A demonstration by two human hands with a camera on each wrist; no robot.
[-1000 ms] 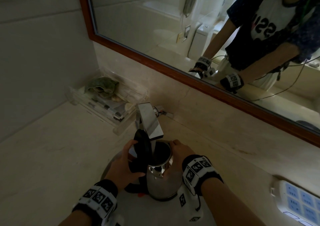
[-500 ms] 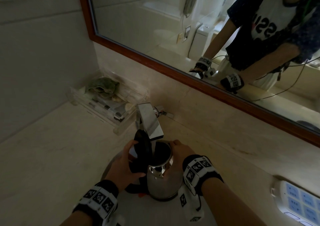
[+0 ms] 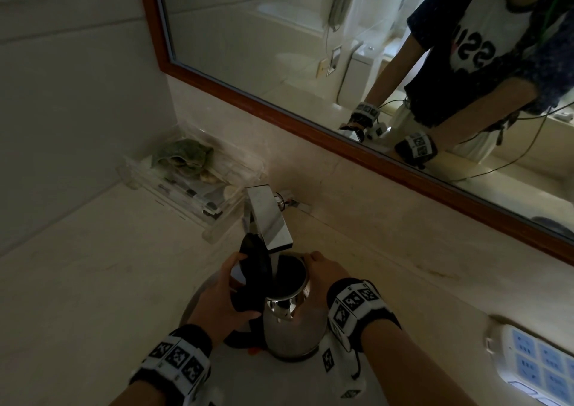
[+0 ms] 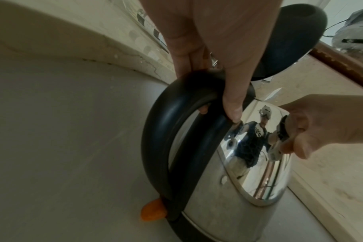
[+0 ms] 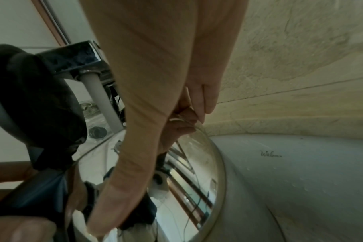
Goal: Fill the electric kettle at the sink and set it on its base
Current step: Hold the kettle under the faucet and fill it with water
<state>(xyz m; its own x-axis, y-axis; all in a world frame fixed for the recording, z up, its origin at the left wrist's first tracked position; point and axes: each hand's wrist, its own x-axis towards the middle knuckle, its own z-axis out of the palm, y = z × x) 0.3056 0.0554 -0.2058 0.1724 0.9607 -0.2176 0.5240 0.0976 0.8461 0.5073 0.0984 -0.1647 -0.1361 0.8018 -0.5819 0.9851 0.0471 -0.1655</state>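
Down in the sink (image 3: 198,300) sits the kettle (image 3: 295,328), upright, lid (image 3: 256,262) flipped open, its mouth right under the tap (image 3: 268,219) with a stream of water running into it. Got my left hand (image 3: 223,300) wrapped around the black handle (image 4: 176,131) on the kettle's left side, thumb over the top, fingers curled through the loop. My right hand (image 3: 326,273) is on the opposite side, fingers curved against the steel body up near the rim, steadying it. So the kettle's basically sandwiched between both hands. Orange switch (image 4: 153,211) pokes out at the bottom of the handle. Clear tray (image 3: 198,188) of toiletries sits back left by the wall, mirror (image 3: 310,48) above.
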